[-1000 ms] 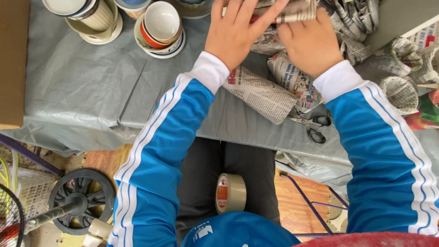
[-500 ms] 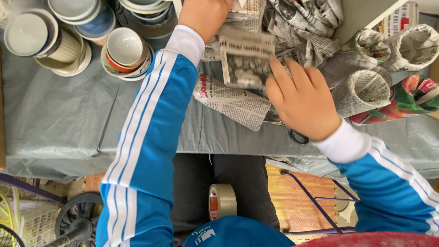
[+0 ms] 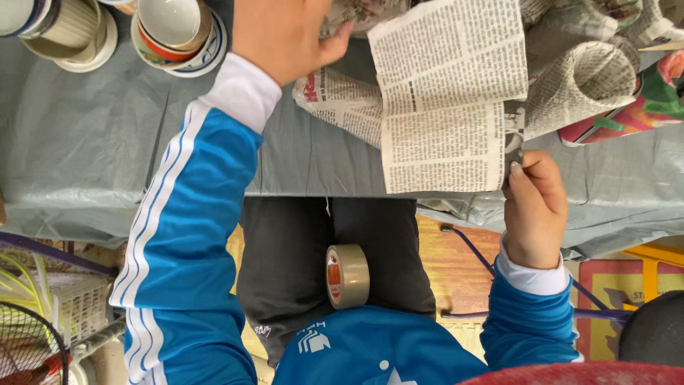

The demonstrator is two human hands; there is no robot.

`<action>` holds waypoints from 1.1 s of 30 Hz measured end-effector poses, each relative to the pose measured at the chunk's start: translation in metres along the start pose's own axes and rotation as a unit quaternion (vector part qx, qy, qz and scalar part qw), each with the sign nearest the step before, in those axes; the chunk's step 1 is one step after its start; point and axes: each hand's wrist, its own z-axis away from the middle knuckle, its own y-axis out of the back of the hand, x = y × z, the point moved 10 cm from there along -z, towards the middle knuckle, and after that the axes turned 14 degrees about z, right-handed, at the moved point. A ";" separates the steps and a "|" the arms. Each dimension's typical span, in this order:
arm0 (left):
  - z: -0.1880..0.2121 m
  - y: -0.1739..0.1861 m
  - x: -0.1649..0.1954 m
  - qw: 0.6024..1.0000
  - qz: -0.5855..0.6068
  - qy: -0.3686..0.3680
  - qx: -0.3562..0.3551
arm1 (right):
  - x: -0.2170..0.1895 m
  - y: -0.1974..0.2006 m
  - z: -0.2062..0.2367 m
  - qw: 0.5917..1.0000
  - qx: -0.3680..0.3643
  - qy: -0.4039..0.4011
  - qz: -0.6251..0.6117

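A folded sheet of printed grey newspaper [image 3: 445,100] is held out flat over the near edge of the grey cloth-covered table [image 3: 92,135]. Its lower right corner is pinched between the thumb and fingers of the right hand [image 3: 534,207], which are closed on the paper. The left hand [image 3: 285,32] rests at the sheet's upper left, thumb touching the paper; whether its fingers are closed on anything cannot be told, since they run out of view. A second crumpled newspaper piece [image 3: 342,103] lies under the sheet, just beside the left wrist. Newspaper-wrapped round bundles [image 3: 584,78] sit to the right. Stacked ceramic cups and bowls [image 3: 178,32] stand to the left. A roll of brown packing tape [image 3: 348,276] rests on the lap
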 end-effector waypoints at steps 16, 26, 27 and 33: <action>0.092 -0.044 0.130 0.858 0.512 -0.020 -0.027 | 0.066 0.014 0.050 0.947 0.023 -0.158 -0.278; 0.169 -0.008 0.136 0.777 0.561 0.217 0.189 | 0.118 -0.056 0.054 0.918 -0.102 -0.237 -0.300; 0.177 -0.005 0.130 0.754 0.570 0.242 0.217 | 0.118 -0.064 0.052 0.916 -0.114 -0.237 -0.303; 0.212 -0.004 0.124 0.665 0.637 0.275 0.278 | 0.101 -0.074 0.043 0.968 -0.076 -0.093 -0.222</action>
